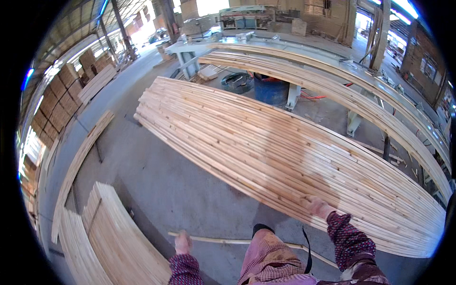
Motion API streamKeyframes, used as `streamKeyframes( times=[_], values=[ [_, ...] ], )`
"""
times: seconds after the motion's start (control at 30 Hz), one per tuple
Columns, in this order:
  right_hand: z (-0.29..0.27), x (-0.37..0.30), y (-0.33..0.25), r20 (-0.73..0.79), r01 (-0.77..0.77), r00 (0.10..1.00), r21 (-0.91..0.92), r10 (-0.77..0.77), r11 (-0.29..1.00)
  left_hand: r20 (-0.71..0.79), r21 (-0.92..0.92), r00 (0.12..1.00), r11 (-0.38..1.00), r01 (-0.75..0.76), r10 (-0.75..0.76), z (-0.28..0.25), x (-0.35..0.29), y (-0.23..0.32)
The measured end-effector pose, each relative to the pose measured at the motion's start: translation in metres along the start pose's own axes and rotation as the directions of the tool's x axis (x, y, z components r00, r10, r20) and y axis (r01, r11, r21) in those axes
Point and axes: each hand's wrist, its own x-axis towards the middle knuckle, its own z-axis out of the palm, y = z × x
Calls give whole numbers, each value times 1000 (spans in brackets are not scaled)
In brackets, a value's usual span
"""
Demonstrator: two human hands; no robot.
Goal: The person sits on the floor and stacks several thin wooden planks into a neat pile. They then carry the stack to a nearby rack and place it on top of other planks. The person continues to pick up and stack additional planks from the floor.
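My left hand (183, 242), low in the middle of the view, is closed around a thin wooden strip (216, 241). The strip runs to the right past my legs, which hide part of it. My right hand (317, 206) reaches over the near side of a wide layer of long wooden strips (228, 128). Its fingers are bent onto one of the strips there and look closed on it. These pale strips lie side by side, with darker knots along them.
A stack of boards (111, 228) stands at lower left, beside a long low wooden stack (80, 171). Beyond the layer, more long strips (304, 78) lie along a metal machine bench (285, 45). A blue barrel (270, 90) and coiled wire (237, 82) sit underneath. Grey floor (190, 194) surrounds me.
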Motion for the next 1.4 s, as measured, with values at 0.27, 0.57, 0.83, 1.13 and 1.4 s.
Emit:
streamKeyframes(
  times=[0.27,0.57,0.83,1.13,1.4],
  values=[
    [-65,245,1,-361,158,932,488,34,858,430,-234,840,939,-251,332,214,72,332],
    [-214,513,-130,-629,115,760,375,162,920,761,-338,583,941,-16,283,477,162,508],
    [-323,656,-146,-690,-202,717,-78,93,976,937,-289,297,883,370,182,793,256,566],
    [-424,864,-80,-660,-450,751,-466,40,762,848,-444,515,698,562,125,991,304,581],
    [-450,911,-76,-580,-550,780,-455,235,701,912,-410,326,554,725,249,983,254,621]
  ],
)
